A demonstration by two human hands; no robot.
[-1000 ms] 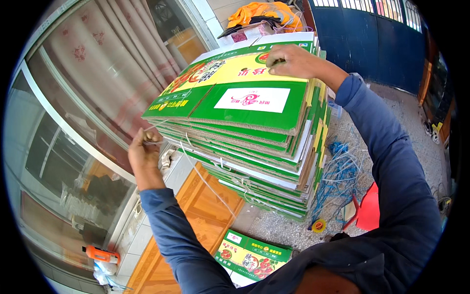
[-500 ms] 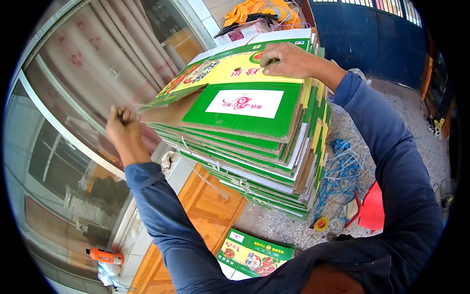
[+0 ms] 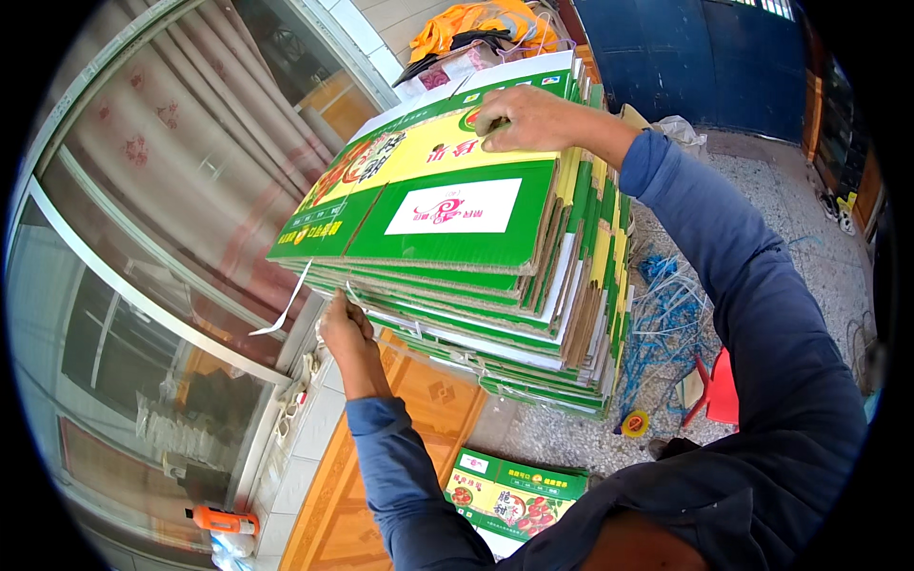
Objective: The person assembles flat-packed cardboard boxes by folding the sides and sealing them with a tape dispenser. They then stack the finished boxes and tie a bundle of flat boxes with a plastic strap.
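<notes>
The left hand is closed around a thin white plastic strap at the near edge of a tall stack of flat green and yellow cardboard boxes. The strap's loose end sticks out to the left of the stack. The right hand lies flat on top of the stack near its far edge, fingers pressing down on the top box, not gripping anything. Both arms wear blue sleeves.

The stack sits in the middle, held up in front of the person, and its layers show along the right side. Below it on the floor lies one more flat green cardboard box with fruit pictures. To the right of the stack is a heap of blue string on the grey ground, with a small red plastic stool just beside it. An orange and black tool lies by the window on the left.
</notes>
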